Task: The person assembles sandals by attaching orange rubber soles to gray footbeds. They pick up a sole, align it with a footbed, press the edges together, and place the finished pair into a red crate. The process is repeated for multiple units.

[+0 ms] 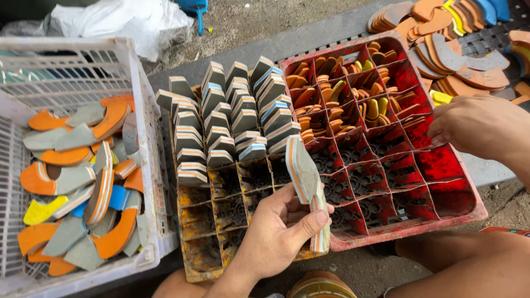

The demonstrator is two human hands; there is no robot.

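1. Hands of one person show from above, both set out here against the red crate (466, 207), a box of square compartments.
2. Left hand (279, 232) is at the near left corner of the red crate, fingers curled and thumb pressed down on a grey sole piece (306, 187) with orange and white layered edges; the piece juts up and away from the palm, over the crate's left rim.
3. Right hand (480, 127) hovers over the right rim of the red crate, fingers bent downward and bunched. Whether it has anything in its grasp cannot be told, since the fingertips point away from the camera.
4. Far compartments of the red crate are packed with orange and yellow cut pieces (353, 94) standing on edge; the near compartments show only their bare bottoms.
5. Touching the left side of the red crate is a yellow crate (207, 259), its far half filled with upright grey wedge pieces (232, 118) with striped edges.
6. Further left of the red crate, past the yellow one, stands a white basket (146, 149) holding loose grey, orange, yellow and blue offcuts (83, 182).
7. Beyond the far right corner of the red crate lie stacks of orange and brown soles (458, 49) on a dark mat.
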